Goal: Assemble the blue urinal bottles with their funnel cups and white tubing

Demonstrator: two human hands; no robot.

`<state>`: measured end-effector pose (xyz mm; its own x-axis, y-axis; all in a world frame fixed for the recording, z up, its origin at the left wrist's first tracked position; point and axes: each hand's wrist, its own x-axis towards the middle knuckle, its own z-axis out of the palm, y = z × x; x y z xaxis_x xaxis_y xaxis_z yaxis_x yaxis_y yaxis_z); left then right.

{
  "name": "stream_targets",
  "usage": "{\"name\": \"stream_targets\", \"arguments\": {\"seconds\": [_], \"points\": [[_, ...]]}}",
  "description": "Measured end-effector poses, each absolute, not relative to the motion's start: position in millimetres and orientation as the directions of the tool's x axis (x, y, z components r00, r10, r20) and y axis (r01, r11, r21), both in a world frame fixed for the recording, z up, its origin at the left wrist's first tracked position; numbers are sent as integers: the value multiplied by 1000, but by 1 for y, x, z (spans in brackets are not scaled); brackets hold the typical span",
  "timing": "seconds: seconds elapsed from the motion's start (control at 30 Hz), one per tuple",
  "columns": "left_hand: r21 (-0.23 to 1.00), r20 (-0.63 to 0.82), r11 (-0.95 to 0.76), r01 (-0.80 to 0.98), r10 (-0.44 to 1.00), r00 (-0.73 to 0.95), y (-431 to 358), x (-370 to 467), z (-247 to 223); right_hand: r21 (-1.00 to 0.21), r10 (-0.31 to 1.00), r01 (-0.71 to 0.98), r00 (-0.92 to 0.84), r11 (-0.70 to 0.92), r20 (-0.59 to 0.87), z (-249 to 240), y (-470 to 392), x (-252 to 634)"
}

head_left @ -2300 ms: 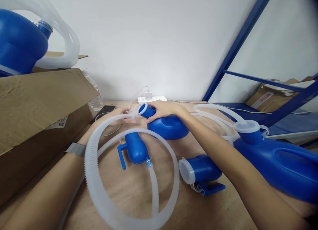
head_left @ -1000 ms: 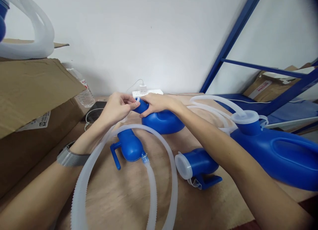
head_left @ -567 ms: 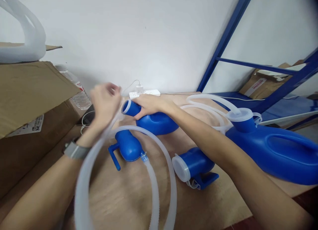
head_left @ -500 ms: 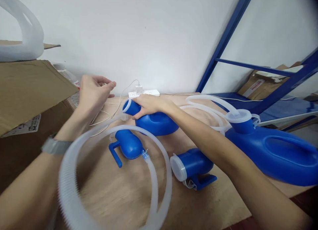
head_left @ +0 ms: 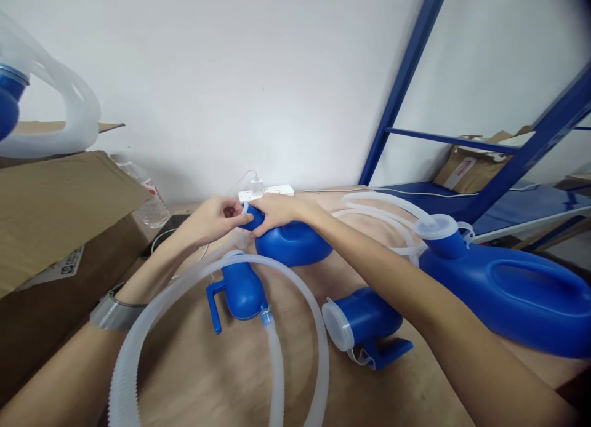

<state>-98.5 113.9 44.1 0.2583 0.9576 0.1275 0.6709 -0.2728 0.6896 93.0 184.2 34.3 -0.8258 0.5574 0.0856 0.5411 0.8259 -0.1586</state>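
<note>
A blue bottle (head_left: pixel 295 243) lies on its side near the back of the table, its mouth toward the left. My right hand (head_left: pixel 277 211) is closed round its neck. At the bottle's rim my left hand (head_left: pixel 219 219) has its thumb and fingers pinched; the fingers partly hide what they hold. In front lies a small blue urinal piece (head_left: pixel 244 290) with a handle, joined to a clear corrugated hose (head_left: pixel 277 368). Another blue piece (head_left: pixel 367 316) with a translucent cap lies below my right forearm.
A large blue bottle (head_left: pixel 508 285) with a hose stands at the right. Cardboard box (head_left: pixel 60 211) at left, plastic bottle (head_left: pixel 150 199) behind it. White power strip (head_left: pixel 277 191) by the wall. Blue shelf frame (head_left: pixel 392 107) at the back right.
My left hand has moved right and down from the air to the mouth of the blue bottle. My right hand keeps its hold. The view has tilted slightly upward.
</note>
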Motion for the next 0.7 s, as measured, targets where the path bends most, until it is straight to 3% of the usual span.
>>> {"name": "stream_targets", "arguments": {"seconds": [0.3,0.7], "points": [[886,96,-220,409,948,302,124,-100,32,-220,530,499,-841,838,108,32,187,95],[916,60,-181,359,944,324,135,-102,32,-261,504,465,-858,846,105,30,192,95]]}}
